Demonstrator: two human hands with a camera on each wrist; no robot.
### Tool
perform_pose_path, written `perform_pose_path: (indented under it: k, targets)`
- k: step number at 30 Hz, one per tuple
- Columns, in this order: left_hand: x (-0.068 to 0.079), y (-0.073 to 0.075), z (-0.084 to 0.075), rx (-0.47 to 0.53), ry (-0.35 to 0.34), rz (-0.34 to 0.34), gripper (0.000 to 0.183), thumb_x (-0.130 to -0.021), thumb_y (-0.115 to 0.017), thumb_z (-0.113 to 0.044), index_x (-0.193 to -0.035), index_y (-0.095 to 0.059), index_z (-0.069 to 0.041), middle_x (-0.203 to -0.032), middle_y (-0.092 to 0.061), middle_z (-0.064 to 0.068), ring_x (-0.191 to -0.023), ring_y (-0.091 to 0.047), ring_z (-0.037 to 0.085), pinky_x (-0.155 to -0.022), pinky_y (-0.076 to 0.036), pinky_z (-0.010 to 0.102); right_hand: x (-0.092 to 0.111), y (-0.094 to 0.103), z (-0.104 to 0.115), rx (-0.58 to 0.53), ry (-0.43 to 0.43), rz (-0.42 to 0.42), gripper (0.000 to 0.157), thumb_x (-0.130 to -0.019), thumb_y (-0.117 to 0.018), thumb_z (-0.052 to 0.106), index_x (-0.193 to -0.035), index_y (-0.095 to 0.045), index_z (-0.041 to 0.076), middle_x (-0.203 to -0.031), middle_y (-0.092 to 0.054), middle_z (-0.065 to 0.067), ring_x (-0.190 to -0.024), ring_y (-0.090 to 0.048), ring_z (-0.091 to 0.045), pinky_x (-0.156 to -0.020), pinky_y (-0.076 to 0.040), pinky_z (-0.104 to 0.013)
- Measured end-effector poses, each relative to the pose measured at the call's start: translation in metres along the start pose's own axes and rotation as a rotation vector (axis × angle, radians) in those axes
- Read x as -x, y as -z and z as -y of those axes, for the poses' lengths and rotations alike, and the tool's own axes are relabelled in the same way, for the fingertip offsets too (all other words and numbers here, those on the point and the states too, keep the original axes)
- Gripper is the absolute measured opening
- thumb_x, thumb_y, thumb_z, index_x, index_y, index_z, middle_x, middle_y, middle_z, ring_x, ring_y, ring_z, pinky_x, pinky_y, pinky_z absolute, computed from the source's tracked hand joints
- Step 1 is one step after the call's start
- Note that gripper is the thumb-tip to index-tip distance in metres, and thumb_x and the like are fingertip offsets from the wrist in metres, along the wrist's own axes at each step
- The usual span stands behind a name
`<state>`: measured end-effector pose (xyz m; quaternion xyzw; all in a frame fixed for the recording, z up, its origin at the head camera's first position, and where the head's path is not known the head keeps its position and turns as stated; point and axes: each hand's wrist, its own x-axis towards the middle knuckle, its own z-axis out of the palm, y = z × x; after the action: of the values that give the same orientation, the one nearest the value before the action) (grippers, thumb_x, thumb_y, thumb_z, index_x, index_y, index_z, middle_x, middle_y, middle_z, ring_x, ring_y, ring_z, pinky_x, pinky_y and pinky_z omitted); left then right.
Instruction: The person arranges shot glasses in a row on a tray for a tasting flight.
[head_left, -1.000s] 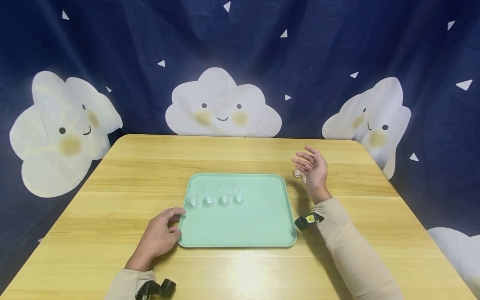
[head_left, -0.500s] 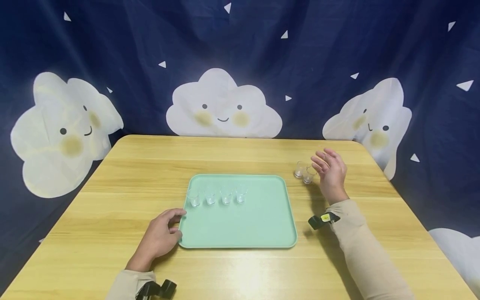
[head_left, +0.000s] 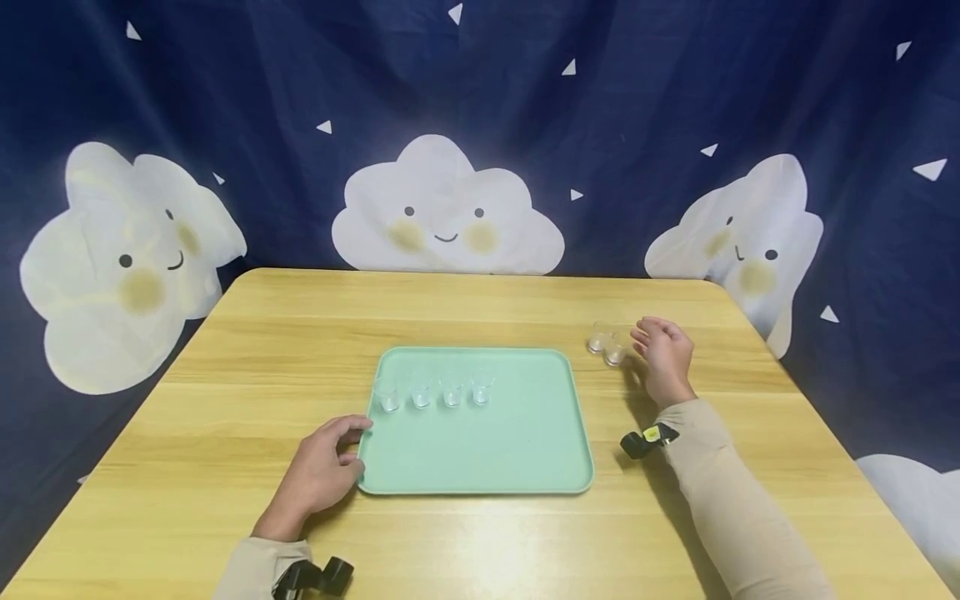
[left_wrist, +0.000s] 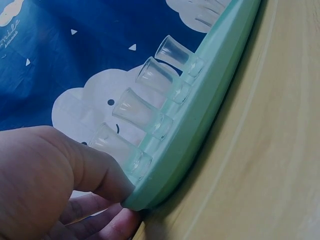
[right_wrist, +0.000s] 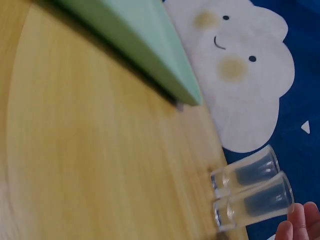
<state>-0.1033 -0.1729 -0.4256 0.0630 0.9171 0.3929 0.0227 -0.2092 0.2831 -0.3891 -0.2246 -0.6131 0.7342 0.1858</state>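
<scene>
My left hand (head_left: 322, 468) rests at the left edge of a mint-green tray (head_left: 480, 458), its thumb and index fingertips spread apart along the rim. In the left wrist view the thumb (left_wrist: 102, 175) lies against the tray's rim. Several small clear shot glasses (head_left: 451, 392) stand upright in a row on the tray's left half. Right of the tray, two more shot glasses (head_left: 615, 352) stand close together on the table. Beside them is my right hand (head_left: 666, 358), fingers loosely bent and holding nothing. In the right wrist view its fingertips (right_wrist: 298, 220) are close to the nearer glass (right_wrist: 255, 201).
The wooden table (head_left: 480, 542) extends around the tray on all sides. A dark blue curtain (head_left: 480, 83) with white smiling clouds hangs behind the table's far edge. Each wrist carries a small black camera (head_left: 637, 443).
My right hand has moved right from behind the two table glasses, uncovering them, and then dropped slightly beside them. The left hand, tray and glasses have stayed in place.
</scene>
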Motion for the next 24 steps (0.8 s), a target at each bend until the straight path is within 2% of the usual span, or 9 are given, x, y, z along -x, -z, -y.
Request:
perform_pose_path:
  k: [3, 5, 8, 10, 12, 14, 17, 19, 24]
  targets:
    - [-0.001, 0.000, 0.000, 0.000, -0.006, 0.003, 0.046, -0.077, -0.059, 0.006, -0.122, -0.060, -0.002, -0.121, -0.060, 0.015, -0.109, -0.059, 0.031, -0.081, -0.051, 0.036, -0.002, 0.003, -0.004, 0.057, 0.012, 0.041, 0.010, -0.096, -0.055, 0.011, -0.103, -0.059, 0.005, -0.105, -0.058, -0.004, -0.095, -0.062, -0.015, -0.081, -0.054, -0.021]
    - [0.000, 0.000, 0.000, -0.004, -0.003, 0.005, 0.046, -0.077, -0.058, 0.006, -0.122, -0.061, -0.002, -0.121, -0.060, 0.015, -0.110, -0.059, 0.031, -0.081, -0.050, 0.036, -0.005, 0.006, -0.006, 0.099, 0.006, 0.098, 0.015, -0.096, -0.056, 0.013, -0.108, -0.057, 0.005, -0.105, -0.057, -0.003, -0.098, -0.060, -0.016, -0.082, -0.054, -0.022]
    - [0.000, 0.000, 0.001, -0.008, -0.002, 0.003, 0.046, -0.077, -0.058, 0.006, -0.122, -0.061, -0.002, -0.121, -0.060, 0.015, -0.109, -0.059, 0.031, -0.081, -0.050, 0.036, -0.009, 0.011, -0.008, 0.171, -0.004, 0.230, 0.035, -0.097, -0.058, 0.018, -0.126, -0.051, -0.001, -0.110, -0.053, -0.003, -0.100, -0.055, -0.013, -0.090, -0.051, -0.024]
    - [0.000, 0.000, 0.001, -0.008, -0.005, 0.001, 0.046, -0.077, -0.058, 0.006, -0.122, -0.060, -0.002, -0.121, -0.060, 0.015, -0.109, -0.059, 0.031, -0.081, -0.050, 0.036, -0.012, 0.014, -0.010, 0.234, -0.005, 0.322, 0.052, -0.096, -0.060, 0.021, -0.137, -0.042, -0.005, -0.110, -0.053, -0.001, -0.099, -0.054, -0.009, -0.093, -0.049, -0.026]
    - [-0.001, 0.001, 0.000, -0.009, -0.009, 0.001, 0.046, -0.077, -0.058, 0.006, -0.122, -0.060, -0.002, -0.121, -0.060, 0.015, -0.109, -0.059, 0.031, -0.082, -0.051, 0.037, -0.015, 0.017, -0.013, 0.291, 0.003, 0.384, 0.062, -0.095, -0.062, 0.020, -0.142, -0.034, -0.009, -0.115, -0.053, -0.003, -0.098, -0.054, -0.004, -0.093, -0.048, -0.022]
    - [-0.001, 0.000, 0.000, -0.011, -0.011, 0.000, 0.046, -0.077, -0.058, 0.006, -0.122, -0.061, -0.002, -0.121, -0.060, 0.015, -0.109, -0.059, 0.031, -0.082, -0.051, 0.037, -0.017, 0.019, -0.017, 0.331, 0.007, 0.414, 0.063, -0.093, -0.064, 0.017, -0.142, -0.034, -0.010, -0.110, -0.056, 0.001, -0.094, -0.055, 0.000, -0.087, -0.050, -0.020]
    - [0.000, 0.000, 0.000, -0.012, -0.009, 0.000, 0.046, -0.077, -0.059, 0.006, -0.122, -0.061, -0.002, -0.120, -0.061, 0.015, -0.109, -0.059, 0.031, -0.082, -0.051, 0.037, -0.019, 0.021, -0.021, 0.383, 0.031, 0.418, 0.056, -0.093, -0.064, 0.014, -0.138, -0.041, -0.011, -0.104, -0.059, 0.004, -0.088, -0.056, 0.002, -0.077, -0.052, -0.016]
    - [0.000, -0.001, 0.000, -0.010, -0.008, 0.001, 0.046, -0.077, -0.059, 0.006, -0.122, -0.061, -0.002, -0.120, -0.061, 0.015, -0.108, -0.059, 0.030, -0.081, -0.051, 0.036, -0.019, 0.022, -0.023, 0.421, 0.052, 0.424, 0.054, -0.093, -0.064, 0.015, -0.136, -0.044, -0.011, -0.100, -0.059, 0.006, -0.086, -0.056, 0.001, -0.076, -0.052, -0.016]
    - [-0.001, -0.001, 0.000, -0.009, -0.012, -0.006, 0.046, -0.076, -0.058, 0.007, -0.121, -0.061, -0.002, -0.119, -0.061, 0.015, -0.108, -0.059, 0.030, -0.079, -0.050, 0.034, -0.019, 0.024, -0.026, 0.547, 0.105, 0.491, 0.053, -0.093, -0.064, 0.014, -0.137, -0.045, -0.009, -0.121, -0.057, -0.018, -0.093, -0.054, -0.001, -0.077, -0.049, -0.012]
